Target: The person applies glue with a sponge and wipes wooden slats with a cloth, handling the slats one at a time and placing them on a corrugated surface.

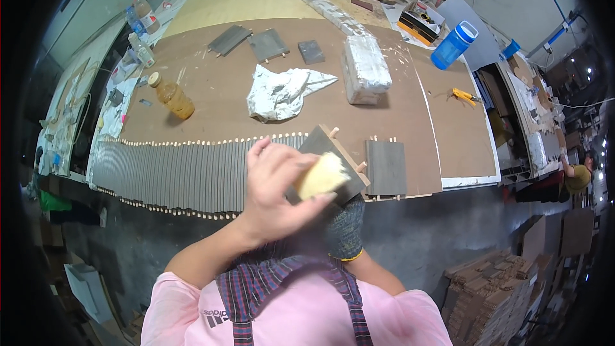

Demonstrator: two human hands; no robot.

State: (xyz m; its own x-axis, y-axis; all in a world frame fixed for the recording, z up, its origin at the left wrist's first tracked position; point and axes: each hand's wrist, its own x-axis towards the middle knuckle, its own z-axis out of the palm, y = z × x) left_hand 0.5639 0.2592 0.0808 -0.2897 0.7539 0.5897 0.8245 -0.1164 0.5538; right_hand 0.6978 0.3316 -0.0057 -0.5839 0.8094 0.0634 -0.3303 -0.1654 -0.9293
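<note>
My left hand [272, 192] is bare and closed on a pale yellow sanding block or sponge [320, 176], which it presses against a grey wooden panel [327, 144] with short dowel pins along its edge. My right hand [346, 230], in a dark knitted glove, grips this panel from below and holds it tilted above the front edge of the brown worktable [218, 99]. The left hand hides much of the panel.
A long row of grey dowelled panels [173, 176] lines the table's front edge, with a single panel [385, 166] to the right. Behind lie a white rag [282, 93], a wrapped white block [366, 67], an amber bottle [172, 97], a blue bottle [453, 45] and a yellow knife [462, 95]. Board stacks [487, 295] stand lower right.
</note>
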